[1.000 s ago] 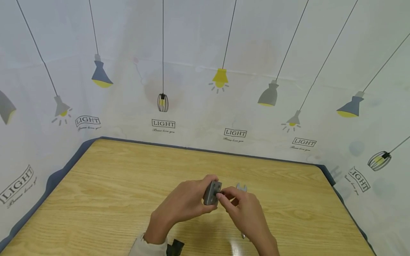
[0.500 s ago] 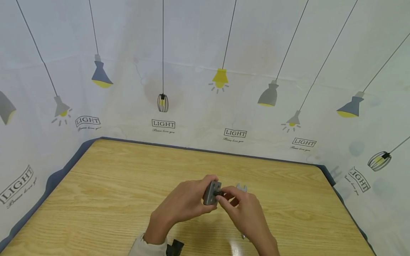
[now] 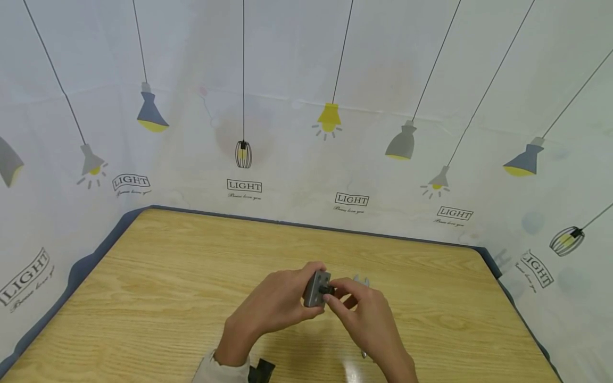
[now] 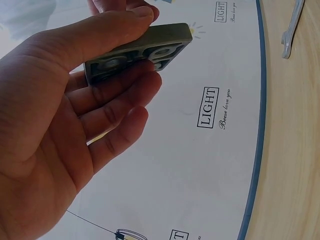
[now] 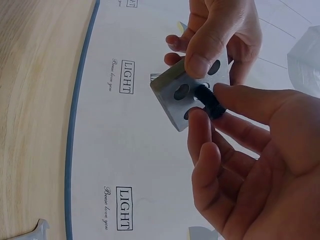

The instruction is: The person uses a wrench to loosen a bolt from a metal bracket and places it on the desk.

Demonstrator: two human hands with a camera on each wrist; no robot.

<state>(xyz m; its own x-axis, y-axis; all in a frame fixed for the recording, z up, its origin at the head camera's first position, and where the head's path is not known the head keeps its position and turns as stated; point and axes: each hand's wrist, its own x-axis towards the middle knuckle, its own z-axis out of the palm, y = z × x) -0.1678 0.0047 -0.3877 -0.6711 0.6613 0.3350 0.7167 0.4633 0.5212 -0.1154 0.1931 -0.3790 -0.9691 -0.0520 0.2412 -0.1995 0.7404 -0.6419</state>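
Above the wooden table [image 3: 158, 276], near its middle and just in front of the person, the left hand [image 3: 273, 306] holds a small grey metal block [image 3: 316, 289] clear of the surface. Its thumb lies along one edge and its curled fingers [image 4: 115, 107] press the opposite face, so the block is clamped edgewise, as the left wrist view shows. The block [image 5: 187, 97] is a flat plate with several round holes through it; it looks rigid and fairly heavy for its size, with smooth faces that could slip, so the narrow edges seem the surest place to hold it, leaving the holed face free.

Just to the right, the right hand [image 3: 366, 314] pinches a small black bolt [image 5: 210, 101] between thumb and forefinger, its end set at one of the holes in the block. The bolt appears hard and light, small enough to be dropped easily, and best held by its head with the fingertips [image 5: 200, 122]. How far it sits in the hole cannot be told.

Farther right, a flat silver wrench [image 3: 362, 279] lies on the table, mostly hidden behind the right hand, its open jaw showing beyond the knuckles. No container is in view; nothing holds the loose parts
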